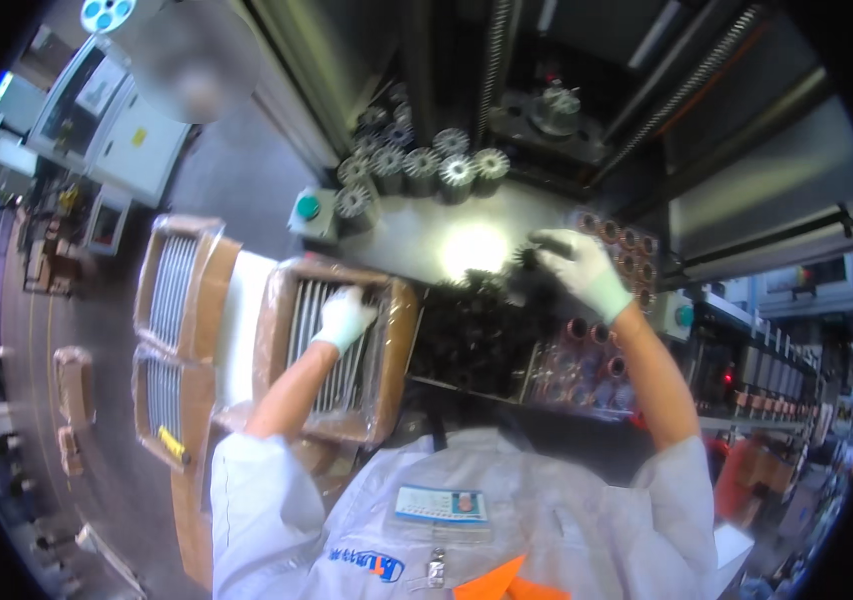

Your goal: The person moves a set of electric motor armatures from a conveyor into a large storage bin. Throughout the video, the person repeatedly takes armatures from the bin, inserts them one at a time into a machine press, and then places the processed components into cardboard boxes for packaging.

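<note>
My left hand [345, 318], in a white glove, reaches into a plastic-lined cardboard box [399, 360]. Its fingers are curled down on the slim metal rods [332, 390] lying side by side there; the fingertips are partly hidden. Over the far right corner of a heap of black toothed parts [472, 335], my right hand [575, 262], also gloved, has its fingers closed at a dark toothed part [526, 258]. The fingertips look dark and blurred against it.
Slotted metal cores [457, 172] stand at the back of the metal table [417, 225], near a green button box [309, 208]. Copper-coloured ringed parts [587, 365] lie in clear trays on the right. Two more boxes of rods [175, 285] stand left. Machine columns rise ahead.
</note>
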Motion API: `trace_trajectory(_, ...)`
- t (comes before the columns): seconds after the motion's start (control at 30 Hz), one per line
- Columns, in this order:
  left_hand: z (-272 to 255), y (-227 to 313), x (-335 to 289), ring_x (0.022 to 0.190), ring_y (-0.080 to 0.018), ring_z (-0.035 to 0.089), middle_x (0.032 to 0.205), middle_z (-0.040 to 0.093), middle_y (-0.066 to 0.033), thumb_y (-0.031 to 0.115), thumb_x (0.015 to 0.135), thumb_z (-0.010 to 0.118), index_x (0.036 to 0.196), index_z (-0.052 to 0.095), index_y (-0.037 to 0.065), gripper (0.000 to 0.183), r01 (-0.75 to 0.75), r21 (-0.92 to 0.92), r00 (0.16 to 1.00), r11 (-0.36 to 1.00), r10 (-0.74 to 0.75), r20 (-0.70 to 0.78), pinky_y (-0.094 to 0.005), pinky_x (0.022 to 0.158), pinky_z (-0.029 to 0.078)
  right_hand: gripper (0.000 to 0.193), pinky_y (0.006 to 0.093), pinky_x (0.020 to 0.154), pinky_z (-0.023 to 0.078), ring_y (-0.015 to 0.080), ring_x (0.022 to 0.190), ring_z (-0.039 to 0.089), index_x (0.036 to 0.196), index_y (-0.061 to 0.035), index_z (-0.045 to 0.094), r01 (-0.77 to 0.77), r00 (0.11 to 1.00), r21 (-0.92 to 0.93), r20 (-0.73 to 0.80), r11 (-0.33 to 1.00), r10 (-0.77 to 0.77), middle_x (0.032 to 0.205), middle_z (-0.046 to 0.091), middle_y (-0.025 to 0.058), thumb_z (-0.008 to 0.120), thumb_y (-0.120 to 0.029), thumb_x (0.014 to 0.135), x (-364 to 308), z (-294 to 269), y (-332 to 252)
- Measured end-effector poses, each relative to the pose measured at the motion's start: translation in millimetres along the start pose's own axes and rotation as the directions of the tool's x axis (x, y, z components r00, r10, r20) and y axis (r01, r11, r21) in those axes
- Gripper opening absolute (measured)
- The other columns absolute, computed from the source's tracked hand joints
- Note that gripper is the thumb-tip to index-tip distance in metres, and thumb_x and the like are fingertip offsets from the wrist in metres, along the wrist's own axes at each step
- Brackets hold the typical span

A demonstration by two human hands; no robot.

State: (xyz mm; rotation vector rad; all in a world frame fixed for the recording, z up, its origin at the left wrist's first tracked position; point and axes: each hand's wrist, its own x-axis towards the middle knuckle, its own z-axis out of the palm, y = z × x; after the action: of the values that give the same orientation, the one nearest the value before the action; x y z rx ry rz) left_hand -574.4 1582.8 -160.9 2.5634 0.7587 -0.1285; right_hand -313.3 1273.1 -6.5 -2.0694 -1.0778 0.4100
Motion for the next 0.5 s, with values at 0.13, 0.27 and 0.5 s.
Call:
trace_trajectory(0.13, 10, -5, -2, 0.107, -0.0384, 0.064, 0.11, 0.068, -0.023, 0.034, 0.076, 0.07, 0.111, 0.066, 0.001, 0.048, 0.143, 0.017, 0.988, 0.99, -0.144, 0.059, -0.045, 0.093, 0.05, 0.034, 0.0225, 0.074, 0.05, 0.0043, 0.079, 0.056, 0.127, -0.0015, 0.065, -0.135, 0.976, 0.392, -0.104, 0.91, 0.189, 0.095, 0.066, -0.0012, 0.061, -0.004, 0.093, 29, -23, -23)
trace_trajectory(0.27, -7, 12, -7, 0.107, -0.0383, 0.065, 0.116, 0.066, -0.0239, 0.048, 0.076, 0.076, 0.114, 0.063, -0.002, 0.064, 0.14, 0.13, 0.968, 0.982, -0.163, 0.19, -0.0431, 0.094, 0.051, 0.034, 0.0237, 0.075, 0.052, 0.0067, 0.081, 0.061, 0.125, 0.0004, 0.065, 0.034, 0.911, 0.378, -0.392, 0.925, 0.126, 0.098, 0.071, 0.0048, 0.062, -0.004, 0.091, 74, -54, -22)
trace_trajectory(0.5, -21, 16, -14, 0.097, -0.0378, 0.069, 0.099, 0.072, -0.0243, 0.025, 0.065, 0.076, 0.106, 0.065, -0.007, 0.053, 0.159, -0.093, 0.986, 0.983, -0.153, 0.072, -0.0399, 0.088, 0.053, 0.036, 0.027, 0.082, 0.054, 0.0152, 0.092, 0.07, 0.12, -0.001, 0.069, -0.064, 0.837, 0.342, -0.494, 0.938, 0.237, 0.105, 0.075, 0.0106, 0.059, -0.004, 0.086, 154, -95, 6)
